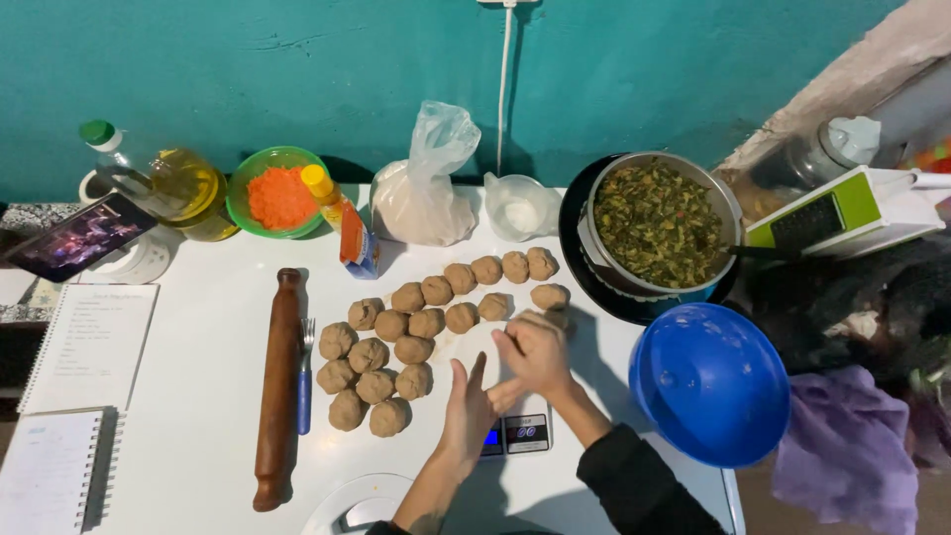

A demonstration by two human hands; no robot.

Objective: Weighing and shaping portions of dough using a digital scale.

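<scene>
My left hand is held flat, palm up, over a small digital scale on the white table. My right hand cups over it, fingers curled; whether a piece of dough lies between the palms I cannot tell. Several brown dough balls lie in rows just left of and beyond my hands.
A wooden rolling pin and a blue-handled fork lie at the left. A pot of cooked greens, a blue bowl, a flour bag, an oil bottle, a green bowl of orange powder, notebooks and a grater surround them.
</scene>
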